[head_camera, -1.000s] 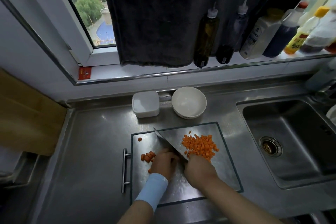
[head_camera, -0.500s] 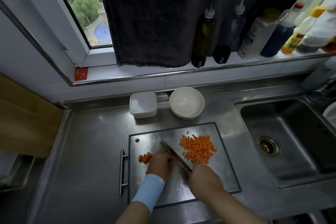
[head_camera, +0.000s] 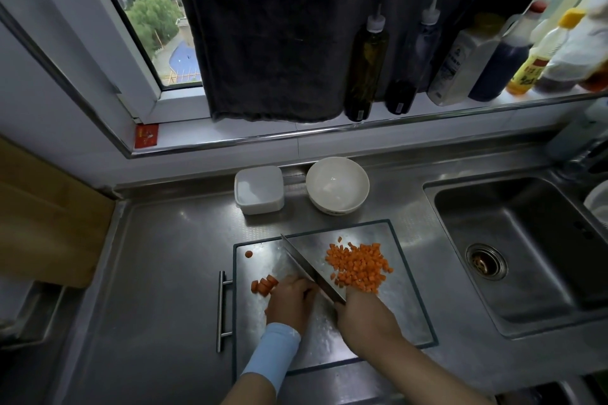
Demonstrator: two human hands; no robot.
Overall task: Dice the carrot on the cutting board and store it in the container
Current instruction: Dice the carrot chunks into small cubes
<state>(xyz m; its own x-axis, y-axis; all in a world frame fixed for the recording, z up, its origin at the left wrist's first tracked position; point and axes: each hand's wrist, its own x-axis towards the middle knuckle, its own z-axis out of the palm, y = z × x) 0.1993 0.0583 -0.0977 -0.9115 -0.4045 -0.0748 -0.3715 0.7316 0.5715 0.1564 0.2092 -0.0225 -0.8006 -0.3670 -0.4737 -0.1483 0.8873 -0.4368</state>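
Gripping the knife (head_camera: pixel 309 268), the right hand (head_camera: pixel 362 312) cuts beside the left hand (head_camera: pixel 289 302), its grip curled over carrot (head_camera: pixel 263 287).

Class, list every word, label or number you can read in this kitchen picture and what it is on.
Nothing reads clearly.
White plastic bottle: dark print, blurred.
Yellow-capped sauce bottle: red characters on yellow label, blurred.
Red sticker on the window ledge: pale marks, unreadable.
Dark olive squeeze bottle and black squeeze bottle: tiny white labels, too small.

The head camera looks steeply down from above onto the counter (head_camera: pixel 158 273) (one wide-angle view), window ahead.
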